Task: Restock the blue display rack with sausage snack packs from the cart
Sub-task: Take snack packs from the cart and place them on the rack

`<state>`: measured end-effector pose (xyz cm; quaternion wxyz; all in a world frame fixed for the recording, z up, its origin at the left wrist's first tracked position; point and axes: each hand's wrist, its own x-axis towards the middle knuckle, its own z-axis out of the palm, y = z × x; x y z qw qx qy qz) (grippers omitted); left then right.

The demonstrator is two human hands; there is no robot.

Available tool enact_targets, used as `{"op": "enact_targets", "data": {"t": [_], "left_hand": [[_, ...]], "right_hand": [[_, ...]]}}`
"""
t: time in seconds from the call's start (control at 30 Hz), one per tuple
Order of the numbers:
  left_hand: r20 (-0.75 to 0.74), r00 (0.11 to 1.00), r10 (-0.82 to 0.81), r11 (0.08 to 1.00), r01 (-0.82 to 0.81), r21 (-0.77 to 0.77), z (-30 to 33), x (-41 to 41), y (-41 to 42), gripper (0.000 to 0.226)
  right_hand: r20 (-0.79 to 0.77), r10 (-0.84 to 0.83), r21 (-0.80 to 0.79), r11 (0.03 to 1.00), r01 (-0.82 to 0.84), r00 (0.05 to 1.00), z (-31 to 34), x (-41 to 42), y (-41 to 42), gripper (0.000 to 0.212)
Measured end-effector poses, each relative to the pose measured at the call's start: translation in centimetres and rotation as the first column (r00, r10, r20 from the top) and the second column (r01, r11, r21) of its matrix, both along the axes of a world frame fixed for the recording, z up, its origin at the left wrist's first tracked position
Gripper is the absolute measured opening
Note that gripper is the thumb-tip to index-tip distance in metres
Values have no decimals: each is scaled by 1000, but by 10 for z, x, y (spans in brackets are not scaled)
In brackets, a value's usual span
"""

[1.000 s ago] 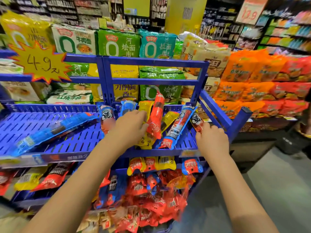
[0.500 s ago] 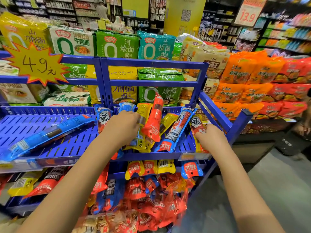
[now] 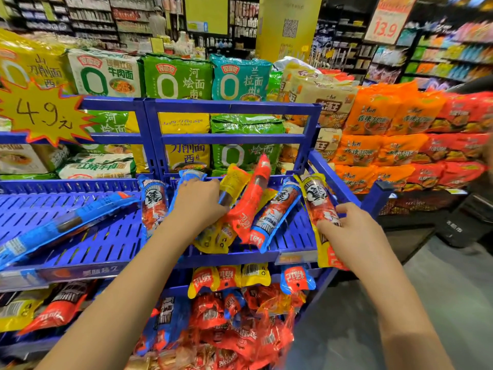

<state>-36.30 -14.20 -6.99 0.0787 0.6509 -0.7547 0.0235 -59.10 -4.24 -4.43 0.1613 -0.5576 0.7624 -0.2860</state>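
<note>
The blue display rack (image 3: 229,106) has a slatted upper shelf (image 3: 93,236) with several long sausage snack packs lying on it. My left hand (image 3: 198,202) curls over the yellow pack (image 3: 226,193) in the middle pile, beside a red pack (image 3: 250,198) and a blue-ended pack (image 3: 274,212). My right hand (image 3: 349,231) grips a yellow-edged pack (image 3: 317,201) at the shelf's right end, its lower end hanging over the front lip. A long blue pack (image 3: 61,225) lies alone on the left part. More packs (image 3: 240,327) crowd the lower tier.
Instant noodle bags (image 3: 178,76) are stacked behind the rack, with orange and red bags (image 3: 394,124) to the right. A yellow star price sign (image 3: 45,113) hangs at the left rail. Grey aisle floor (image 3: 440,289) lies to the right.
My right hand has drawn the yellow-edged pack forward and to the right on the shelf. My left hand has slid slightly up the pile onto the yellow pack.
</note>
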Motion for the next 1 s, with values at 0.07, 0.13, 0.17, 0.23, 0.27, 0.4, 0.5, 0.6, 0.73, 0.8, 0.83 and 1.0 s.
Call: {"op": "enact_targets", "data": {"t": [0.07,0.13,0.17,0.23,0.27,0.4,0.5,0.6,0.73,0.8,0.83,1.0], "left_hand": [[-104,994,-13,999,8,-48,0,-3,2,41],[-257,966,-38,996,16,-90,4,-6,6,41],[-332,942,-51,993,13,-116,7,-7,9,43],[-465,882,-79,986,1,-165,13,-8,13,49],[-530,842,-97,983,-1,-183,16,-8,16,52],[-796,590,-136,980,-38,-196,31,-10,29,59],[-867,478,-141,972,-101,-214,45,-5,43,55],[-912,384,-144,963,-159,-219,56,13,64,39],[-934,347,-86,925,-321,-204,57,59,110,37],[-936,352,-12,885,-431,-174,51,89,143,46],[-939,341,37,861,-488,-143,46,104,162,45],[-955,200,219,688,-726,6,8,179,279,47]], "right_hand": [[56,13,-46,999,-11,998,3,1,2,25],[122,38,-79,996,-29,992,6,3,2,33],[150,54,-95,995,-40,987,6,4,2,37],[198,80,-132,990,-54,977,6,5,0,41],[225,92,-149,987,-59,970,5,6,-1,42],[338,157,-196,976,-94,928,2,9,-6,24],[379,224,-258,958,-130,898,-3,18,-12,38],[444,320,-309,932,-192,837,-2,38,-15,44],[514,492,-364,867,-341,702,-3,86,-14,38],[520,574,-381,819,-429,633,-7,120,-9,42],[528,614,-382,789,-481,587,-9,140,-3,43],[600,725,-325,606,-726,337,-29,246,50,48]]}}
